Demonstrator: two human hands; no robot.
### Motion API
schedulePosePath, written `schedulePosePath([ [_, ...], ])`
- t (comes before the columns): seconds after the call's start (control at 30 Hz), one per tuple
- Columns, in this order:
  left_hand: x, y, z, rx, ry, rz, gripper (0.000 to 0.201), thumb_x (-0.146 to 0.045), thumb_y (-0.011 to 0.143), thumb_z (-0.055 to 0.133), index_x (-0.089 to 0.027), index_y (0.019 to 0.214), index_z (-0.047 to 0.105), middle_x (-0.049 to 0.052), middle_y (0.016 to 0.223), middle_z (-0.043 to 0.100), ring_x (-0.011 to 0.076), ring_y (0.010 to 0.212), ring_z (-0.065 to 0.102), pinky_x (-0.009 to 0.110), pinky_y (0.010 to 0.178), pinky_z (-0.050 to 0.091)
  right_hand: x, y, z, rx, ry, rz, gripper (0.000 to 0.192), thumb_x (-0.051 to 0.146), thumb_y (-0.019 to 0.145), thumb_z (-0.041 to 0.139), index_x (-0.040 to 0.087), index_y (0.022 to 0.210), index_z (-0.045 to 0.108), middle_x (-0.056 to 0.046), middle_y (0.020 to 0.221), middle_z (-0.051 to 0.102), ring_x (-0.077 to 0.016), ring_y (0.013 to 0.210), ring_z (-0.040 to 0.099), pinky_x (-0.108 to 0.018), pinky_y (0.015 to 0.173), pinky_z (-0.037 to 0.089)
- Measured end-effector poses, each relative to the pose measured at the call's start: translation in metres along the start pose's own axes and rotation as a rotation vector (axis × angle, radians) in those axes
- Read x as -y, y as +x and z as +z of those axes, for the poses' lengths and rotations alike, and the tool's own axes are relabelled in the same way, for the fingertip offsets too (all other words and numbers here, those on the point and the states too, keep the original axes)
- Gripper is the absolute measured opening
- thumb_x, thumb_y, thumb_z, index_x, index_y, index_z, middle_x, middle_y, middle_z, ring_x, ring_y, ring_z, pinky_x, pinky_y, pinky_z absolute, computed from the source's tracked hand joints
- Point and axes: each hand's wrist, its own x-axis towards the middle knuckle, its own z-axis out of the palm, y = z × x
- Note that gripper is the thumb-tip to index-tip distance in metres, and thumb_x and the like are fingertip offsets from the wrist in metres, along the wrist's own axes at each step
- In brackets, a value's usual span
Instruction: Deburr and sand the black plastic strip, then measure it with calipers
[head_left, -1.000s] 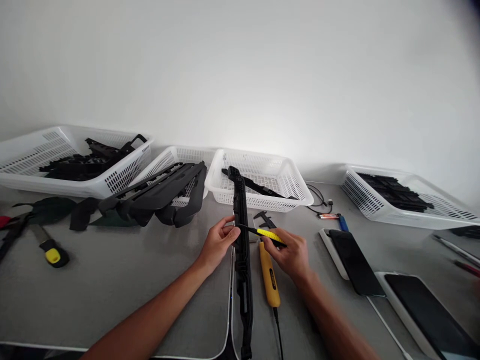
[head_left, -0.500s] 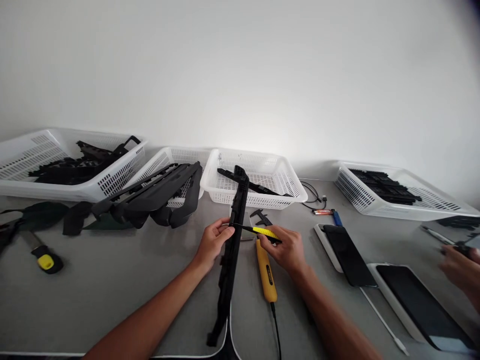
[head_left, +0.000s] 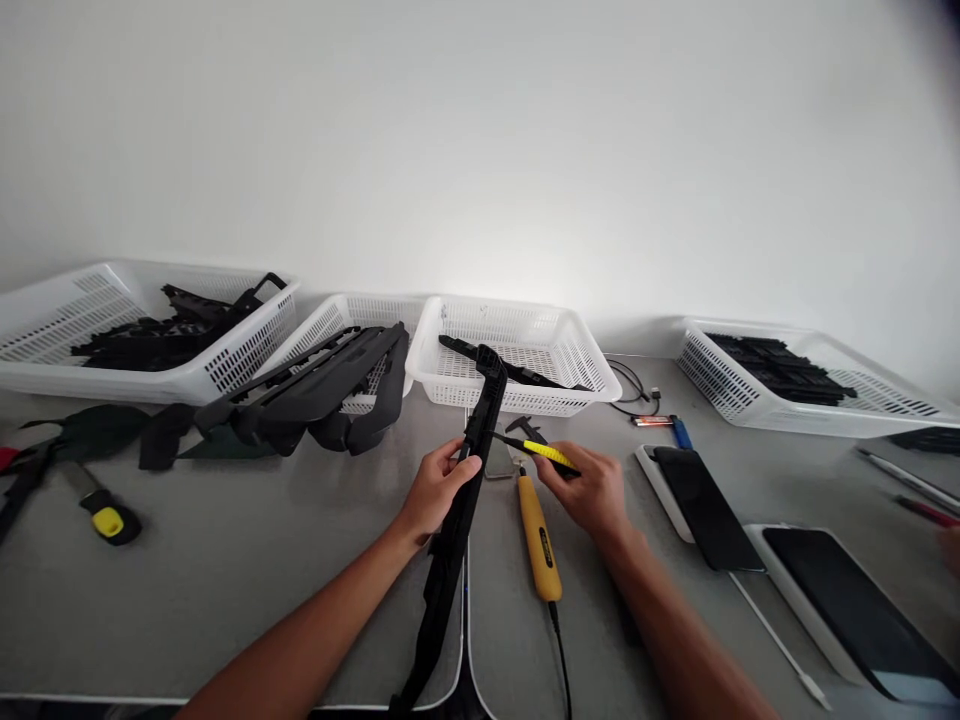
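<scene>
Now, notes from the head view.
Left hand: fingers clamped on the long black plastic part, at its upper half.
Black part: tilted, top end near the middle white basket, lower end over the worktop edge.
Right hand: fingers pinched on a yellow-and-black pen tool, tip close to the part.
Beside right hand: yellow-handled corded tool lying flat; caliper behind.
Right: dark tablets.
</scene>
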Motion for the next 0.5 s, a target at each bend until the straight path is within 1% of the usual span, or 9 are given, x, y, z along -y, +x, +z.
schedulePosePath([
  [0.17, -0.005, -0.006, 0.003, 0.064, 0.089, -0.030, 0.053, -0.061, 0.080, 0.080, -0.017, 0.106, 0.065, -0.008, 0.063, 0.052, 0.0084, 0.050, 0.042, 0.021, 0.046, 0.033, -0.007, -0.001, -0.001, 0.024, 0.025, -0.011, 0.033, 0.044, 0.101, 0.064, 0.018, 0.085, 0.077, 0.000, 0.066, 0.071, -0.0094, 0.051, 0.058, -0.023, 0.056, 0.039],
  [0.27, -0.008, -0.010, 0.005, 0.130, 0.131, -0.034, 0.047, -0.055, 0.081, 0.079, -0.017, 0.105, 0.064, -0.007, 0.065, 0.052, 0.0089, 0.051, 0.045, 0.021, 0.048, 0.036, -0.013, -0.002, -0.002, 0.006, -0.034, 0.056, 0.036, 0.046, 0.101, 0.064, 0.018, 0.081, 0.076, 0.001, 0.061, 0.067, -0.0095, 0.049, 0.055, -0.023, 0.054, 0.037],
  [0.3, -0.008, -0.011, 0.006, 0.146, 0.134, -0.037, 0.047, -0.052, 0.081, 0.078, -0.018, 0.108, 0.064, -0.008, 0.065, 0.052, 0.0093, 0.051, 0.046, 0.021, 0.048, 0.037, -0.015, -0.002, -0.002, -0.002, -0.047, 0.071, 0.037, 0.046, 0.101, 0.065, 0.018, 0.081, 0.076, 0.001, 0.061, 0.066, -0.0095, 0.049, 0.054, -0.024, 0.054, 0.037],
  [0.4, -0.006, -0.012, 0.008, 0.181, 0.117, -0.056, 0.054, -0.048, 0.080, 0.077, -0.018, 0.121, 0.058, -0.008, 0.064, 0.055, 0.0121, 0.050, 0.052, 0.023, 0.048, 0.042, -0.018, -0.003, -0.002, 0.010, -0.015, 0.036, 0.035, 0.045, 0.101, 0.065, 0.018, 0.083, 0.077, 0.001, 0.063, 0.068, -0.0093, 0.050, 0.056, -0.023, 0.055, 0.039],
  [0.5, -0.003, -0.011, 0.008, 0.185, 0.062, -0.063, 0.056, -0.048, 0.079, 0.076, -0.018, 0.123, 0.056, -0.009, 0.062, 0.054, 0.0120, 0.049, 0.051, 0.024, 0.049, 0.045, -0.016, -0.002, -0.003, 0.028, 0.005, 0.021, 0.033, 0.045, 0.101, 0.066, 0.018, 0.085, 0.077, 0.000, 0.067, 0.071, -0.0097, 0.053, 0.060, -0.023, 0.057, 0.040],
])
